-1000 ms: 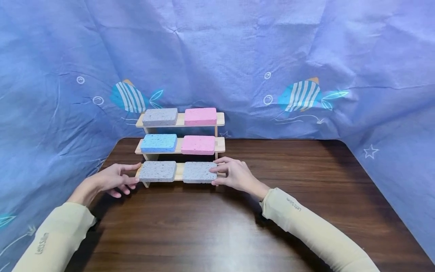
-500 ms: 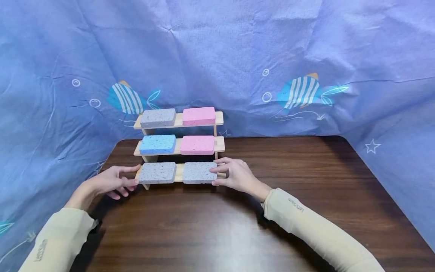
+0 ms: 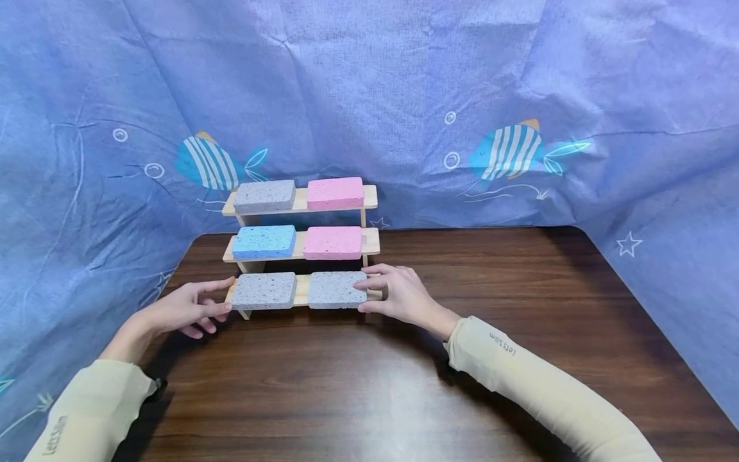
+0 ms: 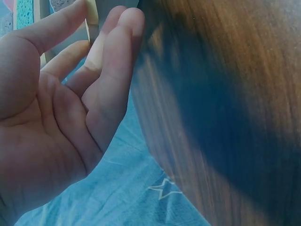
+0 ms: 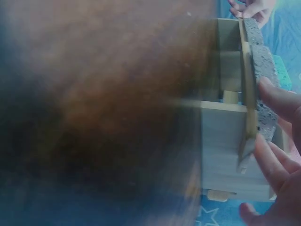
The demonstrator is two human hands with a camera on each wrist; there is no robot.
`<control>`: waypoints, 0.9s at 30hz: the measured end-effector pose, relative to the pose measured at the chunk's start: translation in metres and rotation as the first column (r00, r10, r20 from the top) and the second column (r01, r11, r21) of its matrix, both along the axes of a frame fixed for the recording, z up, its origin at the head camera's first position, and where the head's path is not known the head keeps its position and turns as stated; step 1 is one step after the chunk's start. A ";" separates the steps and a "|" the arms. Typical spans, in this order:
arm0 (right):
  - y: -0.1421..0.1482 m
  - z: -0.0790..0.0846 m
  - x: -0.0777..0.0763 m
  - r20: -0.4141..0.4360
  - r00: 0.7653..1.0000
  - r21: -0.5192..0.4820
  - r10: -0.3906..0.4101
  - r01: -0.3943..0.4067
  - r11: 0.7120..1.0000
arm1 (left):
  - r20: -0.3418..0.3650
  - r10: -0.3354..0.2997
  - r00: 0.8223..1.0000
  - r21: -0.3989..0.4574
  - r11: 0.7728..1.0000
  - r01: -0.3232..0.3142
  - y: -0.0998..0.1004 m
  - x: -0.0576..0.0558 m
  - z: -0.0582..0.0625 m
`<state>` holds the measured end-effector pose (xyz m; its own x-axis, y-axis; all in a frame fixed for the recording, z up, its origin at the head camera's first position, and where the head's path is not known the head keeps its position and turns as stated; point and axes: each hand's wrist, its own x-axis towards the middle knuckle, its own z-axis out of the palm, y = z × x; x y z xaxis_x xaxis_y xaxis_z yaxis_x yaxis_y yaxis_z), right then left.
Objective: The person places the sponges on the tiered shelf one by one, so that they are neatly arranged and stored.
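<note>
A three-tier wooden display stand (image 3: 301, 296) stands on the left part of the table, with two sponges per tier. On the lowest tier lie a left grey sponge (image 3: 263, 290) and a right grey sponge (image 3: 331, 290). My left hand (image 3: 183, 308) pinches the left end of that tier between thumb and index finger; its other fingers hang loose. With my right hand (image 3: 407, 298) I pinch the right grey sponge at its outer end, thumb in front and fingers over the top and back. In the right wrist view a fingertip (image 5: 260, 141) also touches the shelf's end.
A blue sponge (image 3: 264, 242) and a pink sponge (image 3: 333, 242) lie on the middle tier. The top tier bears another grey sponge (image 3: 265, 196) and another pink sponge (image 3: 335, 194). The dark wooden table (image 3: 491, 308) meets a blue fish-print cloth (image 3: 392, 96) behind.
The whole head view shifts slightly, carrying stand and cloth a little left in the picture. Both hands keep their places at the lowest tier, and the sponges stay where they lie.
</note>
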<state>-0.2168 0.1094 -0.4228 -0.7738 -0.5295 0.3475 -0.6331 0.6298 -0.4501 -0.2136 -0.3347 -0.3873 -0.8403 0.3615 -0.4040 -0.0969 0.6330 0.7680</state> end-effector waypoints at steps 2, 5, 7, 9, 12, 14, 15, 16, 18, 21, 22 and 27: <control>0.001 0.001 0.000 0.011 1.000 -0.006 0.006 -0.006 1.000 | -0.009 -0.004 1.000 0.005 1.000 0.004 -0.001 -0.001 0.000; 0.003 0.006 -0.002 0.037 0.998 -0.033 0.047 -0.046 0.998 | -0.024 -0.005 1.000 -0.001 1.000 0.005 -0.001 -0.001 0.002; 0.006 0.011 -0.003 0.102 0.989 -0.106 0.107 -0.096 0.990 | -0.041 -0.009 0.999 -0.017 1.000 0.008 -0.001 -0.002 0.004; 0.012 0.016 -0.005 0.176 0.968 -0.202 0.177 -0.141 0.969 | -0.078 -0.018 0.997 -0.034 0.999 0.016 -0.001 -0.002 0.008; 0.028 0.028 -0.008 0.246 0.939 -0.310 0.242 -0.160 0.937 | -0.219 -0.050 0.974 -0.097 0.995 0.029 -0.001 -0.003 0.016; 0.042 0.039 -0.011 0.211 0.952 -0.296 0.221 -0.154 0.943 | -0.376 -0.065 0.924 -0.173 0.985 -0.001 -0.003 -0.003 0.023; 0.050 0.045 -0.013 0.173 0.966 -0.270 0.193 -0.142 0.952 | -0.455 -0.066 0.888 -0.207 0.978 -0.033 -0.003 -0.003 0.027; 0.059 0.051 -0.015 0.131 0.979 -0.244 0.159 -0.124 0.962 | -0.531 -0.059 0.845 -0.226 0.971 -0.075 -0.004 -0.003 0.030; 0.077 0.062 -0.018 0.034 0.996 -0.195 0.082 -0.073 0.978 | -0.642 -0.003 0.767 -0.215 0.960 -0.177 -0.006 -0.003 0.035; 0.103 0.077 -0.019 -0.070 0.997 -0.179 -0.015 0.002 0.984 | -0.740 0.119 0.662 -0.099 0.955 -0.281 -0.005 -0.003 0.040; 0.112 0.081 -0.017 -0.088 0.995 -0.178 -0.043 0.026 0.984 | -0.760 0.162 0.630 -0.047 0.952 -0.302 -0.005 -0.003 0.040; 0.146 0.098 -0.010 -0.187 0.971 -0.163 -0.149 0.119 0.979 | -0.873 0.271 0.406 0.121 0.926 -0.358 -0.003 -0.005 0.037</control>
<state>-0.2271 0.2556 -0.3244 -0.7424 -0.3560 0.5675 -0.6331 0.6498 -0.4206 -0.2181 -0.3373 -0.3502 -0.8103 0.0006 0.5860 0.3800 0.7618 0.5246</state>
